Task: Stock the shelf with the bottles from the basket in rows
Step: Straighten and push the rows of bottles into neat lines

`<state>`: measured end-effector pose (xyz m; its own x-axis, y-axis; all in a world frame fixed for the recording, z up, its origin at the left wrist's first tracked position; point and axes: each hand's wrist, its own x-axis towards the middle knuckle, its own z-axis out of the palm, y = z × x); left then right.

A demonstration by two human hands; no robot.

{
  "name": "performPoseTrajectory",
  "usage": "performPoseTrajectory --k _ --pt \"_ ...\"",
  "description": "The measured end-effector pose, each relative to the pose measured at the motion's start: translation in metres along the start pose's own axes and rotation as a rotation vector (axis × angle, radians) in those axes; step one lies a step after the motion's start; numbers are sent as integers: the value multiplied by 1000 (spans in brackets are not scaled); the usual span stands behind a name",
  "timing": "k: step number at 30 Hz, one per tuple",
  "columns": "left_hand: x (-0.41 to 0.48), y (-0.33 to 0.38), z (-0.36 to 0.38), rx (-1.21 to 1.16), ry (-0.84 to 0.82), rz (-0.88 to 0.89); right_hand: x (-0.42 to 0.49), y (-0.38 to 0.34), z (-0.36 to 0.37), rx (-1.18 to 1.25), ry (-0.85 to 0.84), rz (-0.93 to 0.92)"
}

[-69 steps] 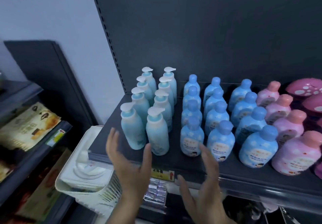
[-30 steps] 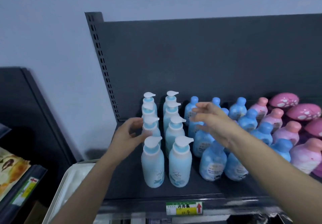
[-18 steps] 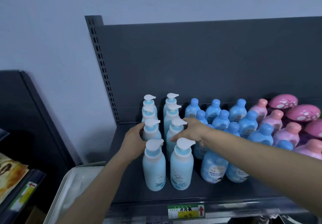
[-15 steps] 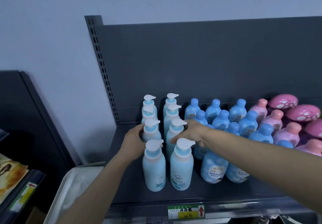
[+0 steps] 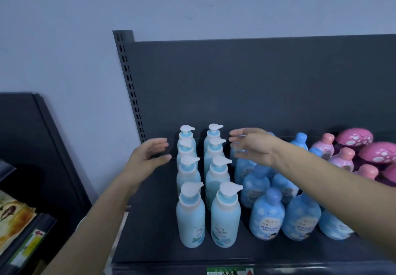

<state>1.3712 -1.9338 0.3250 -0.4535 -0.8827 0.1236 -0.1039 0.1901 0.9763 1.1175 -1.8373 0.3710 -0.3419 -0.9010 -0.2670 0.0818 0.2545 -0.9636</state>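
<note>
Two rows of light-blue pump bottles (image 5: 190, 214) stand on the dark shelf (image 5: 150, 238), running front to back. My left hand (image 5: 147, 157) hovers open just left of the rows, fingers spread, touching nothing. My right hand (image 5: 250, 146) is open on the right side of the rows, above the blue capped bottles (image 5: 266, 217), and holds nothing. The two hands flank the rear pump bottles with a gap on each side. The basket is mostly hidden below my left arm.
Pink bottles (image 5: 340, 157) and pink mushroom-shaped items (image 5: 377, 152) fill the shelf's right end. A slotted upright (image 5: 128, 82) and dark back panel close the rear. A lower side shelf with packets (image 5: 12, 217) is at the left. A price label (image 5: 230, 271) marks the front edge.
Both hands have let go of the third-row pump bottles and moved back and apart, fingers now spread. The bottles stand in straight rows.
</note>
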Motion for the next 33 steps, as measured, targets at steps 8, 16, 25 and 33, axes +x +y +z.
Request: performPoseTrajectory --k 8,16,25,33 --pt "48 -20 29 143 -290 -75 47 29 34 -263 -33 167" --pt "52 -31 37 334 -90 12 52 31 33 -260 -26 151" --pt "60 -37 47 298 -2 37 57 34 32 -239 -33 137" --pt "56 -36 50 216 24 45 58 35 33 -257 -52 120"
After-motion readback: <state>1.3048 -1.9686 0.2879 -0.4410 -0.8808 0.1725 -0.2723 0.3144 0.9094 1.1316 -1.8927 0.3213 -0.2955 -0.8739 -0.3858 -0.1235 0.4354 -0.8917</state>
